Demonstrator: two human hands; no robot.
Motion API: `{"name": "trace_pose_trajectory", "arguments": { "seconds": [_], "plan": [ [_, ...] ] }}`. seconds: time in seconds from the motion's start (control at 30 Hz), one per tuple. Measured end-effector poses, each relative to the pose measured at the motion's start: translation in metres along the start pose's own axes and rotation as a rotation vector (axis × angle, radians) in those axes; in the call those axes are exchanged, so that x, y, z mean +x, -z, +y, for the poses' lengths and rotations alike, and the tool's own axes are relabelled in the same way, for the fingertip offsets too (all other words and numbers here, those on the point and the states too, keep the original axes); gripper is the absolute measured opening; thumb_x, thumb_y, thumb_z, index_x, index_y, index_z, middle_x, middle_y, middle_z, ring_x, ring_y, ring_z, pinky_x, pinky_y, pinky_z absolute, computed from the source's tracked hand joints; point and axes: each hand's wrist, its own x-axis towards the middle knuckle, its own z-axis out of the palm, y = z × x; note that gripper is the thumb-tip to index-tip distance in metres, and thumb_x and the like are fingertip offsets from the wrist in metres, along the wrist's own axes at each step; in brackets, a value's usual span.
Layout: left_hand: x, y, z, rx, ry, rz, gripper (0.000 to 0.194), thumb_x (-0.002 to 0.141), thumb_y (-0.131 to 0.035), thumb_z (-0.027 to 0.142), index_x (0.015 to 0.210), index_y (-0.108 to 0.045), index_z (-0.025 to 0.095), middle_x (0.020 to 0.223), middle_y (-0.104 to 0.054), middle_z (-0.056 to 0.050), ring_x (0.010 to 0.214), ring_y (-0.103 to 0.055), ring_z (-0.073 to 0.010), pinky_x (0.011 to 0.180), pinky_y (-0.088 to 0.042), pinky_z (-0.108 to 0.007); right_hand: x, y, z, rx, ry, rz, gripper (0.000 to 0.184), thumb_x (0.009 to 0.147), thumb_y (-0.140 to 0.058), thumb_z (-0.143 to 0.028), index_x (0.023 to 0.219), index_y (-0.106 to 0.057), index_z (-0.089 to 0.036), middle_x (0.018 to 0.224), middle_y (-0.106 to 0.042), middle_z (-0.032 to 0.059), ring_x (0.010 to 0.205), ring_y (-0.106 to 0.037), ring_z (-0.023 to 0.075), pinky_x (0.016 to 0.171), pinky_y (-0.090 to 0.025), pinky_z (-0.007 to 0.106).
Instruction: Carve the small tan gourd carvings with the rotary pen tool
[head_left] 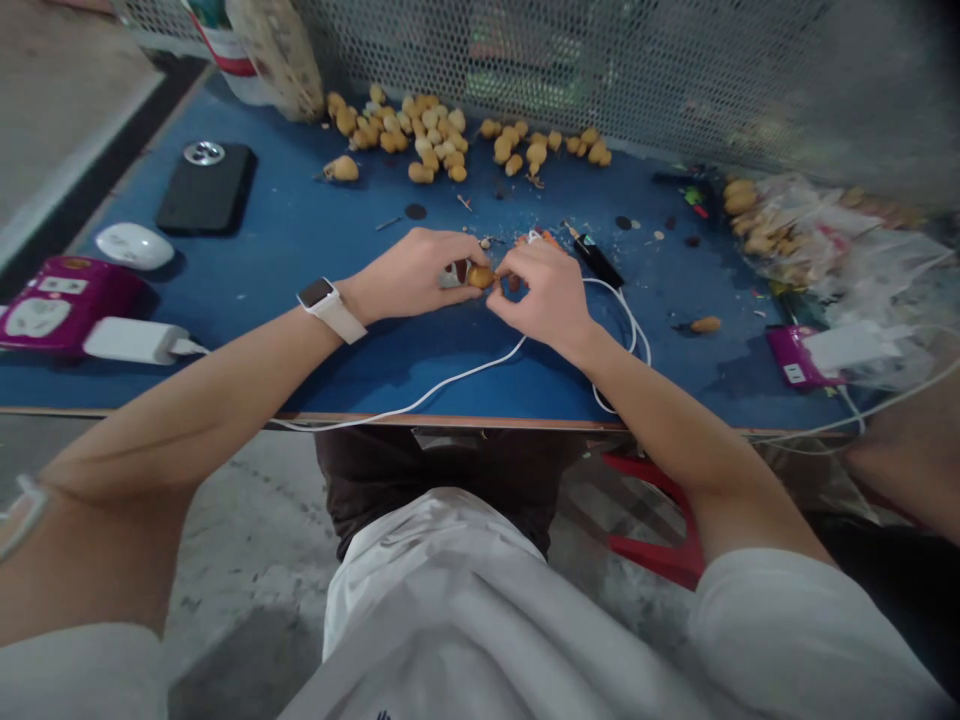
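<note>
Between the thumb and fingers of my left hand (420, 272) is a small yellow-brown gourd (480, 277), held low over the blue table (360, 370). My right hand (551, 292) is closed in a pinch at the gourd's right end. Whatever lies between those fingertips is too small to make out. Just behind my right hand is a black, pen-like tool (598, 262), partly covered by the hand. A white cable (457, 378) runs beneath my hands. Crumbs and small dark discs (415, 211) are scattered past my fingers.
Piled small gourds (431, 130) line the back by a perforated metal screen (555, 70). On the left are a black phone (206, 188), a white case (135, 246) and a purple power socket (64, 305). At right lie plastic bags (817, 230) and another purple socket (791, 355).
</note>
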Motion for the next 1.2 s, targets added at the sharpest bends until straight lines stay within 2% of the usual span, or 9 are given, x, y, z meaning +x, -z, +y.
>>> {"name": "trace_pose_trajectory", "arguments": {
  "seconds": [0.1,0.2,0.37,0.47,0.57,0.67,0.83,1.07,1.2],
  "plan": [
    [0.000,0.001,-0.007,0.063,0.014,-0.006,0.029,0.111,-0.080,0.042,0.132,-0.088,0.023,0.128,-0.092,-0.012,0.121,-0.088,-0.0372,0.116,-0.069,-0.052,0.003,0.006,0.000,0.003,-0.016,-0.065,0.016,0.112,-0.078,-0.038,0.120,-0.089,-0.029,0.101,-0.083,0.0094,0.118,-0.079,0.0414,0.115,-0.066,0.061],
    [-0.002,0.007,-0.018,0.109,0.079,0.024,0.030,0.107,-0.078,0.038,0.130,-0.089,0.023,0.128,-0.091,-0.014,0.125,-0.088,-0.0390,0.120,-0.069,-0.055,0.007,0.021,0.011,-0.020,-0.079,-0.097,0.019,0.114,-0.077,-0.040,0.120,-0.091,-0.030,0.104,-0.084,0.0112,0.118,-0.077,0.0421,0.116,-0.065,0.064],
    [-0.006,0.015,-0.036,0.108,0.198,0.094,0.029,0.101,-0.082,0.035,0.128,-0.089,0.025,0.128,-0.091,-0.014,0.124,-0.087,-0.0382,0.120,-0.070,-0.055,0.020,0.060,0.063,-0.148,-0.282,-0.175,0.030,0.118,-0.076,-0.051,0.122,-0.092,-0.027,0.118,-0.085,0.0185,0.122,-0.077,0.0442,0.112,-0.065,0.063],
    [-0.007,0.013,-0.038,0.100,0.215,0.070,0.030,0.100,-0.083,0.035,0.127,-0.089,0.024,0.129,-0.091,-0.014,0.123,-0.087,-0.0376,0.121,-0.070,-0.055,0.036,0.073,0.095,-0.240,-0.426,-0.246,0.029,0.113,-0.086,-0.045,0.131,-0.092,-0.023,0.125,-0.087,0.0217,0.126,-0.081,0.0466,0.119,-0.064,0.065],
    [-0.008,0.010,-0.033,0.086,0.201,0.044,0.031,0.102,-0.082,0.036,0.129,-0.090,0.022,0.130,-0.091,-0.015,0.124,-0.088,-0.0385,0.123,-0.069,-0.056,0.051,0.067,0.115,-0.297,-0.525,-0.262,0.019,0.109,-0.088,-0.035,0.120,-0.093,-0.021,0.121,-0.088,0.0236,0.126,-0.082,0.0476,0.120,-0.065,0.065],
    [-0.009,0.007,-0.029,0.078,0.195,0.048,0.030,0.104,-0.081,0.034,0.130,-0.090,0.022,0.129,-0.091,-0.014,0.122,-0.088,-0.0372,0.123,-0.069,-0.055,0.058,0.055,0.123,-0.318,-0.586,-0.234,0.010,0.106,-0.087,-0.032,0.108,-0.092,-0.022,0.116,-0.089,0.0233,0.121,-0.085,0.0470,0.118,-0.066,0.064],
    [-0.013,0.004,-0.030,0.066,0.191,0.061,0.028,0.104,-0.080,0.031,0.129,-0.091,0.024,0.126,-0.092,-0.012,0.118,-0.089,-0.0339,0.120,-0.070,-0.051,0.059,0.046,0.127,-0.255,-0.555,-0.213,0.008,0.104,-0.084,-0.028,0.097,-0.086,-0.025,0.110,-0.090,0.0207,0.118,-0.086,0.0449,0.119,-0.067,0.062],
    [-0.014,0.004,-0.025,0.061,0.207,0.046,0.031,0.107,-0.079,0.035,0.133,-0.091,0.023,0.129,-0.092,-0.012,0.123,-0.088,-0.0365,0.123,-0.069,-0.054,0.061,0.050,0.133,0.000,-0.553,-0.112,0.022,0.110,-0.077,-0.047,0.100,-0.079,-0.029,0.090,-0.084,0.0128,0.096,-0.083,0.0373,0.105,-0.071,0.059],
    [-0.013,0.005,-0.023,0.057,0.226,0.039,0.031,0.108,-0.080,0.036,0.133,-0.092,0.023,0.131,-0.092,-0.013,0.125,-0.088,-0.0378,0.126,-0.067,-0.056,0.056,0.052,0.137,0.032,-0.537,-0.028,0.034,0.116,-0.075,-0.057,0.097,-0.077,-0.029,0.080,-0.078,0.0074,0.083,-0.081,0.0327,0.102,-0.071,0.057]
  ]
}}
